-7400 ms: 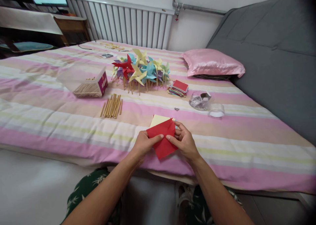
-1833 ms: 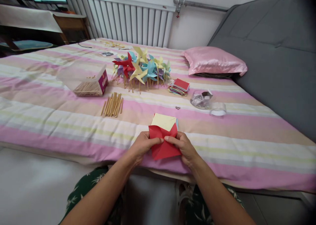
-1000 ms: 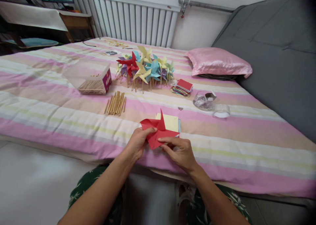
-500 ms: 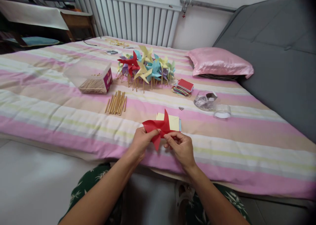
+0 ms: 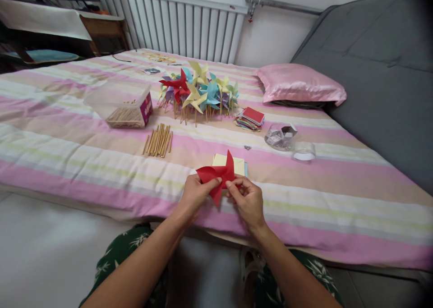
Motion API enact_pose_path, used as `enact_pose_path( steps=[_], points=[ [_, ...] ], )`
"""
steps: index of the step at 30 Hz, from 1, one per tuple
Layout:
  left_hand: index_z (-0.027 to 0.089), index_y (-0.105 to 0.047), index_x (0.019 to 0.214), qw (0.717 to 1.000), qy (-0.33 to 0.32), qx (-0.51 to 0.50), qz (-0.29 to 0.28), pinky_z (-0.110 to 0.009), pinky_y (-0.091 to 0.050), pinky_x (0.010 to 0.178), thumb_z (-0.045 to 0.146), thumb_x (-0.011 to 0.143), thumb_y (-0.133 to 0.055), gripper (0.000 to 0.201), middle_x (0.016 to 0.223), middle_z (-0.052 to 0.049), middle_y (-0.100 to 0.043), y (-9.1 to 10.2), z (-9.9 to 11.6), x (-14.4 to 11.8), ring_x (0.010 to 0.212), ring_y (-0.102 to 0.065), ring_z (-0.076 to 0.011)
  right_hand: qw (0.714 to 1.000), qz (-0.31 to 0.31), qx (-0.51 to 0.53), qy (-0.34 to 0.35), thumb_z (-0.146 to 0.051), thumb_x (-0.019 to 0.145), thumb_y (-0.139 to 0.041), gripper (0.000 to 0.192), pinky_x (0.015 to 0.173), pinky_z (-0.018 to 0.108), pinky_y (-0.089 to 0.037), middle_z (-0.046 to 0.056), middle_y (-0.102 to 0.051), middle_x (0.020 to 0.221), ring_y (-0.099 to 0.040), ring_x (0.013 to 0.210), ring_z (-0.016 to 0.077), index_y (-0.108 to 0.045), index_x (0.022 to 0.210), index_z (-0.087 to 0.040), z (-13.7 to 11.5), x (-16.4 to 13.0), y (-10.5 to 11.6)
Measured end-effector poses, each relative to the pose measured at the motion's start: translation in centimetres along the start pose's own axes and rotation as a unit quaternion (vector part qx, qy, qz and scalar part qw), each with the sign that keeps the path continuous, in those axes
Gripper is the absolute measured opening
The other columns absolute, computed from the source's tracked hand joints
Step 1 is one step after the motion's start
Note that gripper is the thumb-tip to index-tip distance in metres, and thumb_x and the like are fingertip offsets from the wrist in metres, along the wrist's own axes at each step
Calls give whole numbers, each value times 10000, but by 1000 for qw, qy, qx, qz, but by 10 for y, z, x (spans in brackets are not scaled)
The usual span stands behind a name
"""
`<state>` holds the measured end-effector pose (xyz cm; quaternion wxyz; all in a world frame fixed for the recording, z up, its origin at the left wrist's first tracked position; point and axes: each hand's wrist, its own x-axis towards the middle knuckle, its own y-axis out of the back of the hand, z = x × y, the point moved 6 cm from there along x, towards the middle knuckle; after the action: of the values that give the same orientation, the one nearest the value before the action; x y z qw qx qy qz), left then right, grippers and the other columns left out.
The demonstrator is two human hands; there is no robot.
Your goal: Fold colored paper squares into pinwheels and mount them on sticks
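Note:
A red paper pinwheel head [image 5: 216,175] is pinched at its middle between my left hand [image 5: 194,195] and my right hand [image 5: 246,199], just above the near edge of the striped bed [image 5: 84,163]. Its folded points stick up and down. Right behind it on the cover lie yellow and blue paper squares [image 5: 237,163]. Farther back are loose wooden sticks [image 5: 157,142] and a cluster of finished pinwheels [image 5: 198,91] in several colours.
A clear plastic box of sticks [image 5: 123,107] stands at the left. A stack of coloured paper [image 5: 250,117], a crumpled clear wrapper [image 5: 279,135] and a small round lid [image 5: 303,151] lie to the right. A pink pillow [image 5: 299,85] rests by the grey headboard.
The flat red square has been folded into a pinwheel shape. Both hands have closed in on its middle, and the points now stand up.

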<state>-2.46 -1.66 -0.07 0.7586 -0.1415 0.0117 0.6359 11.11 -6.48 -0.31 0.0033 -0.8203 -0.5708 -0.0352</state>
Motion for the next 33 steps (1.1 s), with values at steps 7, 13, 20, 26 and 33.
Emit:
enact_pose_path(
  steps=[7,13,20,26,33],
  points=[
    [124,-716,682,999,-28,22,-6,-250,-439,600,246,608,-739,144,648,-38,-685,-2,2,-1,599,-584,-144,1000,16,8,-15,-377,729,-668,228,514,243,-470,29,-647,763,-559,497,98,-579,646,-184,2,2,1],
    [121,-729,702,999,-30,37,1,-254,-444,596,237,600,-738,155,644,-40,-692,-2,4,-2,606,-595,-158,999,17,-27,8,-386,712,-675,249,551,253,-458,72,-639,930,-590,630,133,-628,593,-172,0,3,4],
    [132,-725,675,999,-21,48,10,-254,-441,586,246,593,-736,141,621,-35,-680,-2,5,-3,590,-590,-156,998,9,-61,24,-377,704,-684,227,629,272,-456,82,-656,876,-610,844,209,-671,572,-192,-5,6,6],
    [134,-698,631,999,-3,31,17,-235,-411,557,226,577,-730,111,593,-17,-661,-1,1,-1,562,-563,-134,998,-8,-52,17,-396,706,-689,249,678,297,-464,87,-654,902,-617,817,205,-633,595,-181,-3,5,3],
    [138,-701,675,998,35,-45,12,-227,-427,620,196,583,-720,111,664,-28,-696,-3,-1,-2,612,-584,-125,994,17,111,-7,-316,642,-765,443,722,293,-508,12,-627,941,-641,794,167,-471,965,-245,-3,0,2]
  ],
)
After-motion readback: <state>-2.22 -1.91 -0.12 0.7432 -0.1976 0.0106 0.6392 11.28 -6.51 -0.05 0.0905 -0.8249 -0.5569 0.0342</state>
